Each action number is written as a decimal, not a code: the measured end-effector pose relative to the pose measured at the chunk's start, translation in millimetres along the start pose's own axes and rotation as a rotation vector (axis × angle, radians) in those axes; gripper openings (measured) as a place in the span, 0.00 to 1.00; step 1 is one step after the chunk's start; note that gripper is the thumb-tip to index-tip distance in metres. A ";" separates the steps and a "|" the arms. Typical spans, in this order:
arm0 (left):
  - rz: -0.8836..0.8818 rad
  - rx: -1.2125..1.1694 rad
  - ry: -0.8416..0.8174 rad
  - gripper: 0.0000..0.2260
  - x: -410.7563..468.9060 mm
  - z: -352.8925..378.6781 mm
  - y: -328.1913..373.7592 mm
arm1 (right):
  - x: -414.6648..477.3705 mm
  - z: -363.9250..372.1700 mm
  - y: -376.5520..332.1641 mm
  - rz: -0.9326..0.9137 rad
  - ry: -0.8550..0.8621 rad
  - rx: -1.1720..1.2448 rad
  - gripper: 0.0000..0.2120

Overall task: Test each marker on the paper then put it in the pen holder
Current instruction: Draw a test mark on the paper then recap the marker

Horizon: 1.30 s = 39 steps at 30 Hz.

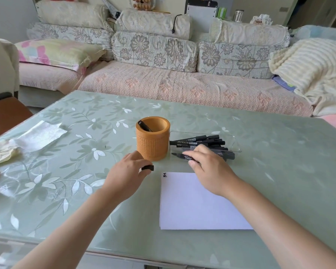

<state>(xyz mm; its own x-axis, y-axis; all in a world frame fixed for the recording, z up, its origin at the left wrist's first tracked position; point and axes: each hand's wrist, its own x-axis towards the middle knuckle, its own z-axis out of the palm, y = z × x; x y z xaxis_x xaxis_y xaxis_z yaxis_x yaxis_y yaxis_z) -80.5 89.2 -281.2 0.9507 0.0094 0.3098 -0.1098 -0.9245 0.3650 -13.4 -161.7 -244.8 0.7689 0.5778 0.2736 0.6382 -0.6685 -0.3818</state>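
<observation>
The left hand (128,171) sits at nine o'clock from the paper's top corner, its fingertips pinching a small black cap (147,167). Just past it, at eleven o'clock from the paper (198,206), stands the orange pen holder (152,144), with one marker (145,126) leaning inside. To the holder's right, the right hand (208,166) curls over an uncapped marker (182,156) and grips its barrel at the near edge of the clear tray (235,140), where the other capped markers (198,141) lie.

The held marker lies almost flat. Its long axis runs nine to three o'clock, with the bare tip pointing to nine o'clock, toward the holder's base.

By my reading the uncapping is done and the test stroke comes next. One small mark (164,174) already sits in the paper's top-left corner. The next move calls for swinging the tip down toward six o'clock onto blank paper, then recapping.
</observation>
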 end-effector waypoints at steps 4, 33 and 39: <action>-0.001 0.055 0.036 0.07 0.9 17.3 5.2 | -0.7 3.8 -10.1 -0.001 -0.013 0.215 0.25; 0.269 -0.103 -0.096 0.16 -30.3 23.5 14.2 | 10.2 53.7 -12.7 0.353 0.014 0.799 0.07; 0.263 -0.109 -0.099 0.17 -30.5 26.0 12.5 | 7.6 57.3 -9.5 0.274 -0.005 0.734 0.09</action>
<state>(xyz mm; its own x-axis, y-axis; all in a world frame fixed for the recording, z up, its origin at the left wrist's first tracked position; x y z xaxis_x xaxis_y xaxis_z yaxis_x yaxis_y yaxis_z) -103.4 67.5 -309.0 0.9085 -0.2676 0.3209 -0.3818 -0.8436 0.3775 -15.7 -124.1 -289.7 0.8943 0.4399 0.0821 0.2362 -0.3081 -0.9216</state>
